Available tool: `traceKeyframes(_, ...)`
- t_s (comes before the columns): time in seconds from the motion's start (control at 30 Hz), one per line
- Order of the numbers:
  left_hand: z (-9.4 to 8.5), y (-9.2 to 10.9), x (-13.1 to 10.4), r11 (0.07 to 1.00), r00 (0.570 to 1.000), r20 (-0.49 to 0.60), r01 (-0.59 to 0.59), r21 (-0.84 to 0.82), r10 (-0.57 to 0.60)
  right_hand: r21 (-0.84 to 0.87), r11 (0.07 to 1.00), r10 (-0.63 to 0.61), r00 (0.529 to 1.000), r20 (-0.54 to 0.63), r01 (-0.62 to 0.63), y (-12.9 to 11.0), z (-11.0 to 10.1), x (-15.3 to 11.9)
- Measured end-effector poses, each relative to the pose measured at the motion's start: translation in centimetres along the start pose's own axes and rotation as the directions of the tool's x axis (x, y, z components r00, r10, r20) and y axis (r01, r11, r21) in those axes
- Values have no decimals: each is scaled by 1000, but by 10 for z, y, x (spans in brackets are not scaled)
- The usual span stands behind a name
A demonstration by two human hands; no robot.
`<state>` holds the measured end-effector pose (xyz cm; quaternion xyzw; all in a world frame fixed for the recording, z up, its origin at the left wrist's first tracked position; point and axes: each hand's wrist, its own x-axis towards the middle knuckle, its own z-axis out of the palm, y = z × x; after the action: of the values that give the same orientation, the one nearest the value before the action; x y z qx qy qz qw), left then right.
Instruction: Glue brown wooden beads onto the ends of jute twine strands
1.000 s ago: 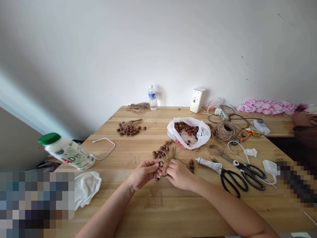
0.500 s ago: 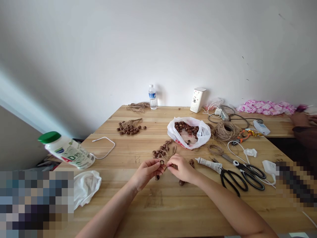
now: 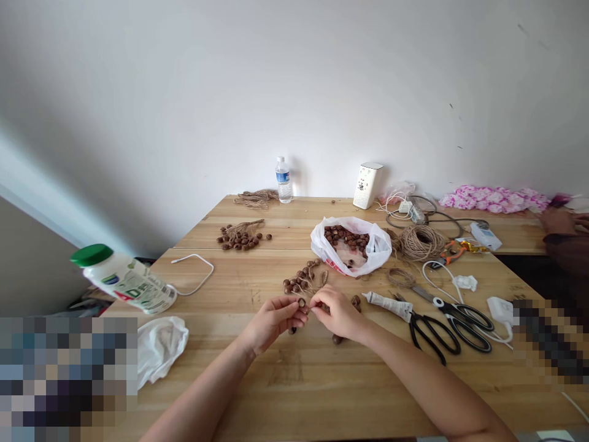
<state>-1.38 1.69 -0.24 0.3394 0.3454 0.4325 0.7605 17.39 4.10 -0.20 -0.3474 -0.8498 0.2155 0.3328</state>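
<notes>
My left hand (image 3: 275, 320) pinches a small brown nutshell (image 3: 302, 302) whose open dark side faces up. Right beside it, my right hand (image 3: 338, 313) has thumb and forefinger pressed together at the shell's edge; what they grip is too small to make out. Just beyond my fingers lies a cluster of brown nuts on twine (image 3: 301, 281). A few more nuts (image 3: 337, 339) rest near and under my right hand. Farther back, a white plastic bag (image 3: 381, 248) stands open with many nuts inside. A second bunch of nuts on twine (image 3: 243, 236) lies at the back left.
Right of my hands are a glue tube (image 3: 389, 304), black-handled scissors (image 3: 469, 325), a twine ball (image 3: 421, 242), pliers and cables. A water bottle (image 3: 284, 181) and white box (image 3: 368, 185) stand behind. At left is a green-capped bottle (image 3: 131, 282). Another person's hand (image 3: 559, 221) shows far right.
My fingers have shifted very slightly around the shell, which has moved a touch to the right. Everything else looks the same.
</notes>
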Motion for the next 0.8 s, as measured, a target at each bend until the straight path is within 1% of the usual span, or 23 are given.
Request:
traceKeyframes(0.1,1,0,0,1000,1000,21,5,5,-5,18,1000,-18,1000,6,18,-1,-2,1)
traceKeyframes(0.2,2,0,-1,1000,1000,11,8,2,-8,32,999,-25,1000,12,25,0,-2,1)
traceKeyframes(0.4,3,1,-1,1000,1000,9,-1,7,1,31,999,14,1000,-8,-14,0,0,0)
traceKeyframes(0.57,1,0,-1,1000,1000,21,-6,10,6,40,999,30,1000,4,-30,-1,0,-1)
traceKeyframes(0.7,2,-1,-1,1000,1000,11,4,7,-4,51,997,50,998,22,-51,-3,-2,0)
traceKeyframes(0.8,3,-2,-1,998,999,1,33,50,-33,60,996,66,997,37,-68,-3,-7,3)
